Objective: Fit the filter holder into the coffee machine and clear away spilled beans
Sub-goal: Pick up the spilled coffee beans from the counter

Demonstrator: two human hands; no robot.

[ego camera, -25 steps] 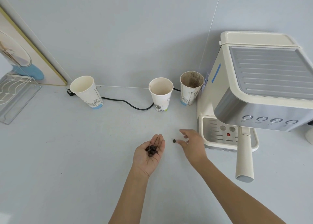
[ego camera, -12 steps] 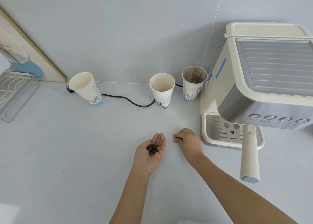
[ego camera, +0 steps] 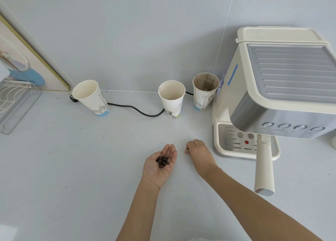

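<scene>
Several beans (ego camera: 163, 161) cupped in upturned left hand (ego camera: 160, 165), palm flat; right hand (ego camera: 198, 150) curled knuckles-up just beside, toward coffee machine (ego camera: 272, 95), contents unseen. Filter holder (ego camera: 263, 165) fitted, handle pointing outward.

dark beans (ego camera: 163, 161) heaped, holder handle (ego camera: 264, 168) protruding
</scene>
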